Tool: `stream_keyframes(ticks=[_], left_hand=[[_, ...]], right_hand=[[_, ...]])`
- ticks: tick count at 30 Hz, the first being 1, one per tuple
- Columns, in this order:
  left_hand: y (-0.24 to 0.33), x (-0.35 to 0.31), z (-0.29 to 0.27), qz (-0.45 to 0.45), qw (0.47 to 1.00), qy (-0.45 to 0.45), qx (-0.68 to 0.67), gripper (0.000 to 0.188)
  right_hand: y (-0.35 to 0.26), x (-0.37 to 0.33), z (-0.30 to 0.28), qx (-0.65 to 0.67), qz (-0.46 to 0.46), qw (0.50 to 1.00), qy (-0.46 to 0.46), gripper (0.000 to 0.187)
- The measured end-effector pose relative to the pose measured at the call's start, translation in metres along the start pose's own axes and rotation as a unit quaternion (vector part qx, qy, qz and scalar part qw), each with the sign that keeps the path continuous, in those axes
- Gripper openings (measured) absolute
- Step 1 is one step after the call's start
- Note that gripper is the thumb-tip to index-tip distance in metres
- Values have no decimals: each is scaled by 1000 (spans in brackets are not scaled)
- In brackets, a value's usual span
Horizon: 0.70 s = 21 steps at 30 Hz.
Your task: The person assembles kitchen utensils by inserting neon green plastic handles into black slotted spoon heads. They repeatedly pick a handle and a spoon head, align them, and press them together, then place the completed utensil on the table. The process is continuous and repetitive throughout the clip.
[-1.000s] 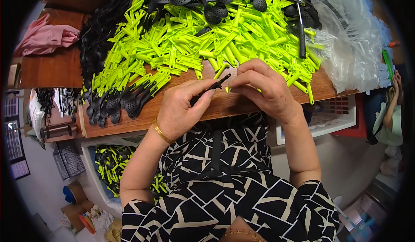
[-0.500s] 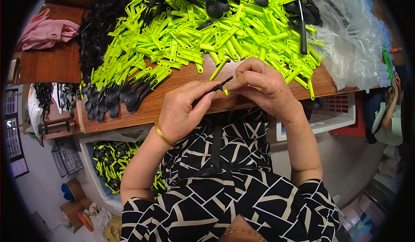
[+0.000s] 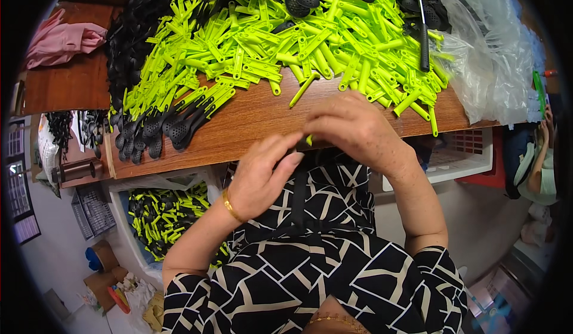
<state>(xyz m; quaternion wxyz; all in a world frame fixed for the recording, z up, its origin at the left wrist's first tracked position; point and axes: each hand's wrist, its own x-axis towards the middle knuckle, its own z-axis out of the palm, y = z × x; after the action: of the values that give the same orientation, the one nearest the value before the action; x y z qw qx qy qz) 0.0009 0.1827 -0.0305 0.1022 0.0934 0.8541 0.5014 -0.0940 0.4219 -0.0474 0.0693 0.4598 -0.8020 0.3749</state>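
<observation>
My left hand (image 3: pixel 262 173) is closed, thumb against fingers, around a thin black utensil that is now almost wholly hidden by the fingers. Close against it, my right hand (image 3: pixel 355 128) bends over with its fingers pinched together. A small end of a lime-green handle (image 3: pixel 309 139) peeks out under the right fingertips, where the two hands meet. Just beyond the hands, a single lime-green handle (image 3: pixel 304 89) lies on the wooden table (image 3: pixel 250 125). Finished-looking black slotted spoons with green handles (image 3: pixel 179 125) lie in a row at the table's left front.
A large heap of lime-green handles (image 3: pixel 256 42) covers the table's far half, with black slotted spoons (image 3: pixel 296 3) behind it. A black-gripped hammer (image 3: pixel 424 48) and clear plastic bags (image 3: pixel 489 53) lie right. Below the left edge stands a bin of green-and-black utensils (image 3: pixel 158 220).
My hands have come together. The left hand has shifted slightly right and down, and the black shaft that stuck out of it is now covered by the fingers.
</observation>
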Motion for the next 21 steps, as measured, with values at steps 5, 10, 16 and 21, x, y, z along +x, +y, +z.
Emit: stream_keyframes(ticks=[5,10,16,21], left_hand=[[-46,-40,19,-211,904,-77,-363,24],[-69,-43,64,-161,884,68,-433,21],[-57,-34,80,-138,882,106,-437,22],[-65,-38,88,-120,910,139,-371,19]], right_hand=[[-6,2,22,-64,-135,987,-58,16],[4,4,32,-82,-131,986,-62,15],[-22,-12,48,-59,70,996,-7,32],[-41,-5,55,-67,182,981,20,55]])
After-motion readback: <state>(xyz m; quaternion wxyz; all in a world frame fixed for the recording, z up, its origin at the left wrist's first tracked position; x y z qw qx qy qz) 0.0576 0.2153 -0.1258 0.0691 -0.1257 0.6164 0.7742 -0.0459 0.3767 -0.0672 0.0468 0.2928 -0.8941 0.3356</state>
